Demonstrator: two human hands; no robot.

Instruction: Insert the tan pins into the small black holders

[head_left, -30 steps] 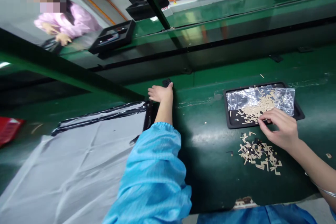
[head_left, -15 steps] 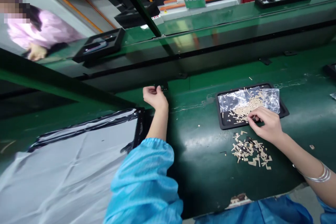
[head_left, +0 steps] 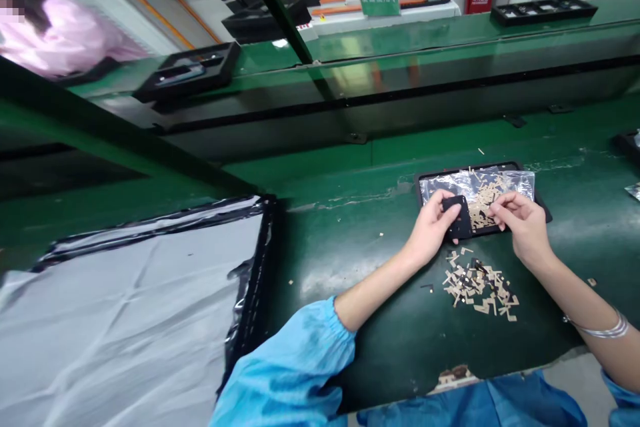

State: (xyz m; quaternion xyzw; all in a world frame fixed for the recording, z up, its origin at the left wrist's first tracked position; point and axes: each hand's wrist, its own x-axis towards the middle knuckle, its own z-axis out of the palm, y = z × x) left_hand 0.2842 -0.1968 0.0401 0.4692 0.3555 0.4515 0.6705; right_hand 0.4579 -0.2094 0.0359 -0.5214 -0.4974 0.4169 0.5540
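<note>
My left hand (head_left: 431, 229) grips a thin black flat plate (head_left: 461, 221) by its left side, thumb on top. The plate is held over the near left part of a shallow black tray (head_left: 543, 209). A clear plastic bag (head_left: 523, 183) lies in the tray with many small beige pieces (head_left: 484, 201) on it. My right hand (head_left: 526, 225) is just right of the plate, with thumb and forefinger pinched together above the pieces. Whatever sits between those fingertips is too small to make out. In front of the tray lies a loose heap of beige and black scraps (head_left: 481, 288).
On the left, a white sheet (head_left: 150, 320) covers a wide black-edged stack. A green post (head_left: 125, 140) slants above it. Behind runs a raised green ledge (head_left: 410, 37) bearing black trays (head_left: 187, 73). A person in pink (head_left: 75, 33) is at the far left.
My left hand has come right from the back of the table, bringing the black plate to the tray. The right hand has shifted slightly right and up, still pinched. The view has moved a little.
</note>
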